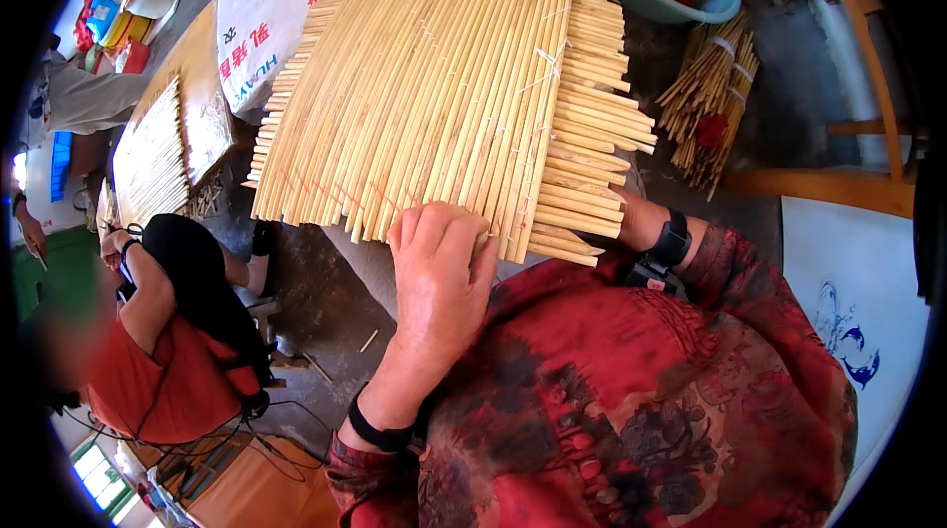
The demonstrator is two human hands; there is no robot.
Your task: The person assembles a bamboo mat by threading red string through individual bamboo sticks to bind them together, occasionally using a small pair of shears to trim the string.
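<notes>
A layered mat of pale reed stalks (424, 84), tied in rows with white thread, spreads in front of me. Its top layer runs lengthwise, and crosswise stalks (587, 173) stick out past its right side. Red thread stitches show near the front edge. My left hand (439, 252) is closed over that near edge, fingers curled onto the stalk ends. My right hand (639, 220) reaches under the right side of the mat; only the wrist and back part show, and its fingers are hidden.
At left, a seated person in red (178, 360) is beside a board holding another reed sheet (153, 158). A printed white sack (261, 45) lies behind the mat. Tied stalk bundles (710, 94) and a pale blue basin (725, 5) are at right, near a wooden frame (819, 191).
</notes>
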